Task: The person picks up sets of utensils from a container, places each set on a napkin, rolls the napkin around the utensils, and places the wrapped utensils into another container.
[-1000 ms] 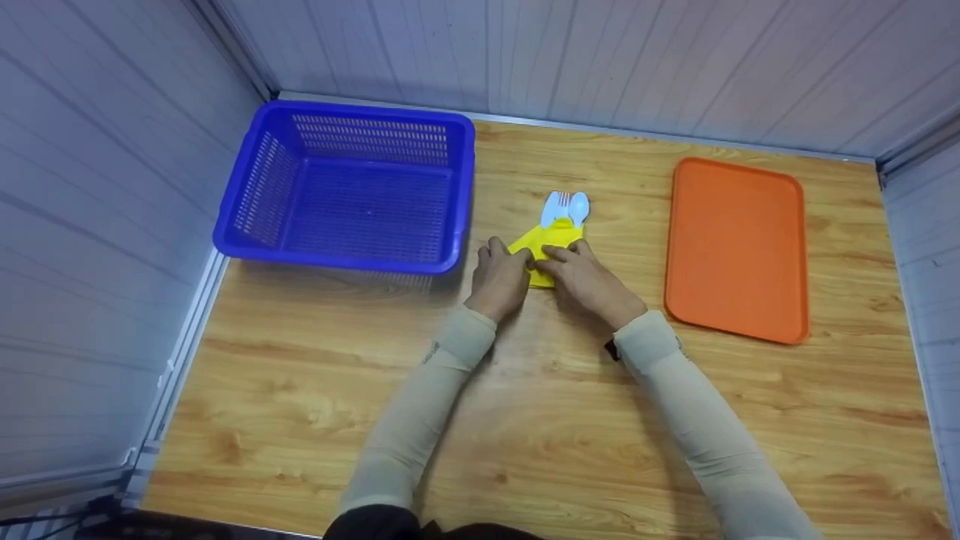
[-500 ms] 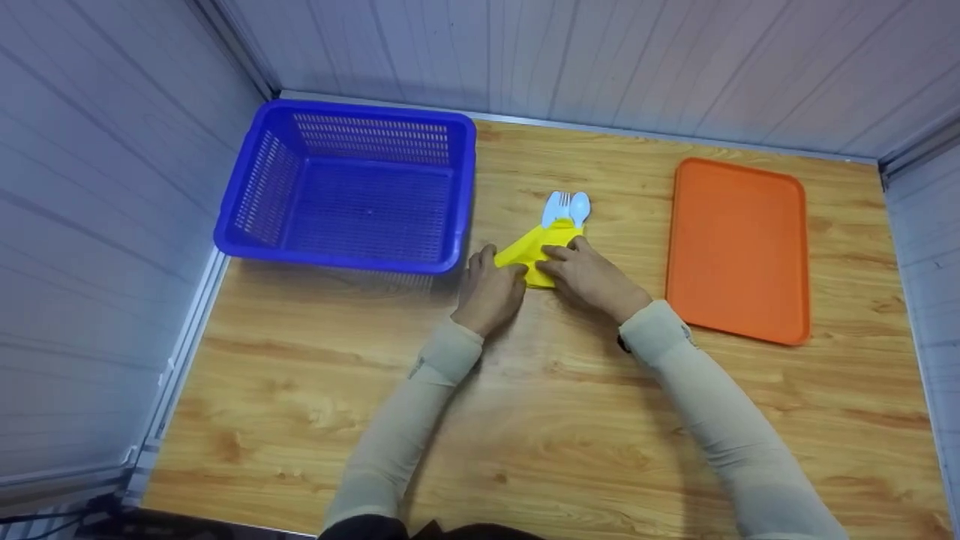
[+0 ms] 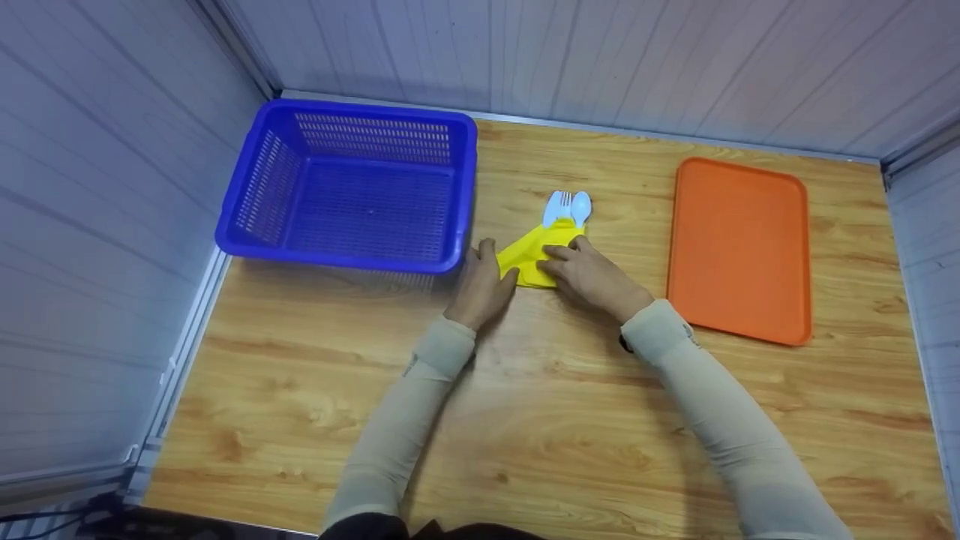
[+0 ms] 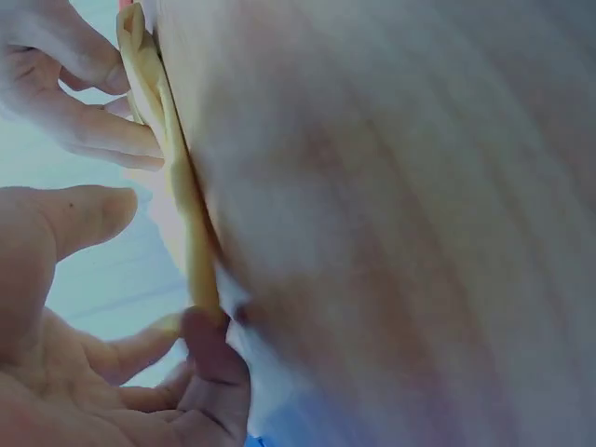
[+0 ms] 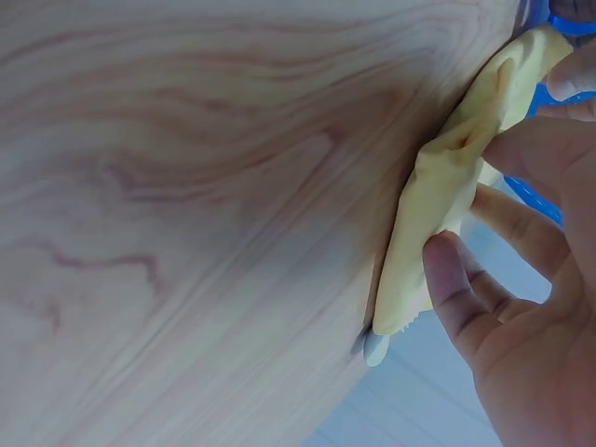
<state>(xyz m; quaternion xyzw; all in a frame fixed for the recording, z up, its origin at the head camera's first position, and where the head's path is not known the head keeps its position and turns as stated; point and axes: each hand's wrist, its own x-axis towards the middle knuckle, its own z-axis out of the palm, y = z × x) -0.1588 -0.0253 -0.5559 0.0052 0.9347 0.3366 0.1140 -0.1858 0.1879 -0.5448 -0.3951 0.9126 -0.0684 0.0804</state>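
On the table lies a yellow napkin (image 3: 527, 249), folded over a white knife (image 3: 552, 208), fork (image 3: 565, 201) and spoon (image 3: 581, 206). Their heads stick out of its far end; the rest is covered. My left hand (image 3: 480, 283) is at the napkin's left corner, thumb apart from the fingers. In the left wrist view, fingertips (image 4: 207, 328) touch the napkin's edge. My right hand (image 3: 595, 279) presses the folded part from above with its fingers spread. The right wrist view shows its fingertips (image 5: 445, 259) against the cloth.
A blue plastic basket (image 3: 345, 262) with slotted walls stands at the back left, close to my left hand. An orange tray (image 3: 739, 247) lies flat to the right. Panelled walls bound the wooden table (image 3: 555, 420) at the back and sides.
My left hand has moved left, drawing the napkin's left flap outward, and its thumb has come off the cloth. The right hand stays pressed in nearly the same place.
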